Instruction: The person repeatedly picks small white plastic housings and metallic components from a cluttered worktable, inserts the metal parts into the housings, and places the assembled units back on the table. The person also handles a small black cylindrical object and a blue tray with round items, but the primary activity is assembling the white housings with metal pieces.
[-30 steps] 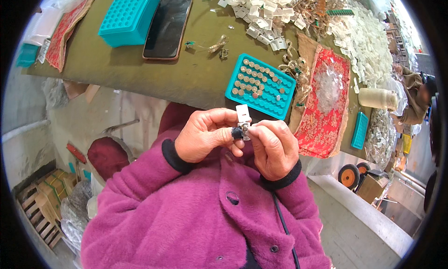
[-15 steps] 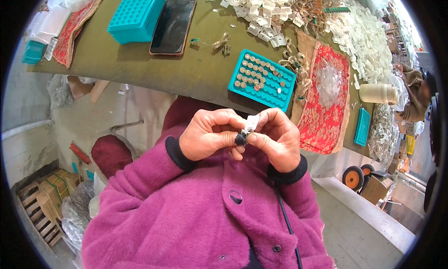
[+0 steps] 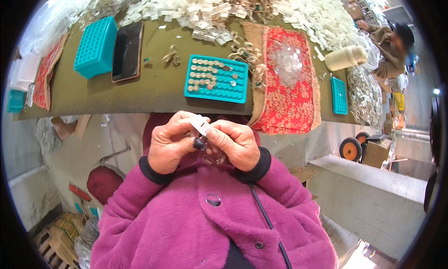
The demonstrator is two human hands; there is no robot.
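My left hand (image 3: 169, 145) and my right hand (image 3: 236, 146) meet in front of my chest, just off the table's near edge. Between their fingertips is a small white plastic housing (image 3: 201, 124) with a dark slot in its face; both hands pinch it. A black wrap (image 3: 199, 144) covers the tip of my left thumb. Thin shiny loops (image 3: 219, 159) show under the fingers, too small to name. Beyond my hands, a teal tray (image 3: 219, 97) holds rows of small round metal discs, with some of its pockets bare.
A red patterned cloth (image 3: 289, 112) with clear bits on it lies right of the tray. White plastic pieces (image 3: 205, 17) are heaped at the back. At left are a phone (image 3: 127, 52) and a teal block (image 3: 95, 47). A person (image 3: 392, 49) sits far right.
My view has swung, so the table and tray appear further left. The white housing is turned, its slotted face now showing between my fingers. Both hands still pinch it.
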